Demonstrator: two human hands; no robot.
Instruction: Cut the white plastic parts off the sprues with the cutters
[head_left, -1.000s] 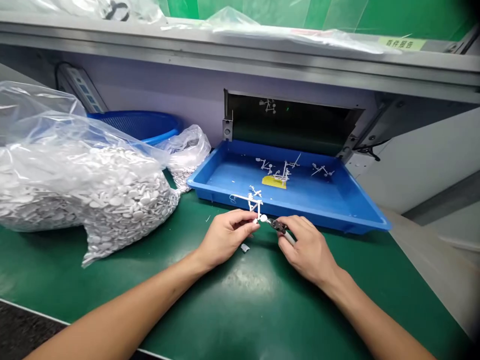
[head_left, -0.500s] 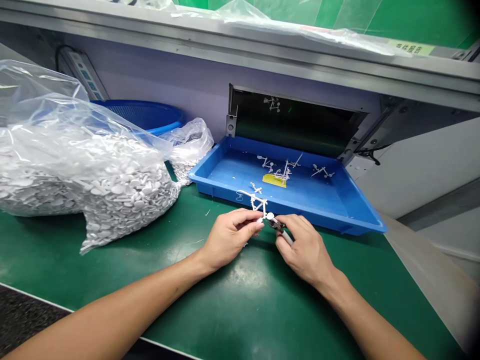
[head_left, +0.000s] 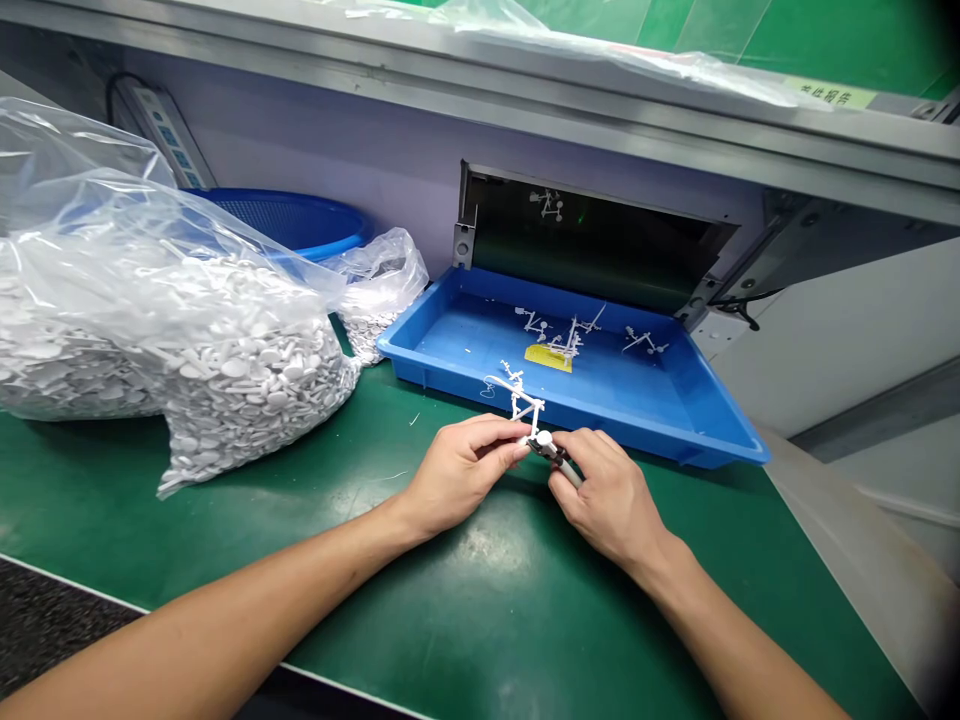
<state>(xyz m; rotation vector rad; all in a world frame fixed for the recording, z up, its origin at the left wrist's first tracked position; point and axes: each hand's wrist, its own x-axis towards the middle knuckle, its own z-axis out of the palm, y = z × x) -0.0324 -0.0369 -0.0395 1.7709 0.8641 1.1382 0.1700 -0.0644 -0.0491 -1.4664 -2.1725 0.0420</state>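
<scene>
Between thumb and fingers, my left hand (head_left: 466, 465) pinches a white plastic sprue (head_left: 534, 405) with thin branches and a small round disc at its lower end. My right hand (head_left: 611, 490) is wrapped round a pair of nippers (head_left: 559, 460) with light grey handles. The jaws of the nippers are at the sprue beside the disc, close to my left fingertips; whether they are closed on it is too small to tell. Both hands are above the green table, in front of the blue tray (head_left: 720, 445).
Several white sprues (head_left: 645, 342) and a yellow label (head_left: 547, 357) lie in the tray. Behind it is a dark opening (head_left: 592, 240). At left stand a clear bag of white discs (head_left: 247, 370), a smaller bag (head_left: 382, 290) and a blue basket (head_left: 300, 220). A metal shelf edge (head_left: 420, 90) crosses overhead.
The sprue has shifted slightly to the right and turned a little. The nippers' jaws have come left, closer to my left fingertips and the sprue beneath the disc.
</scene>
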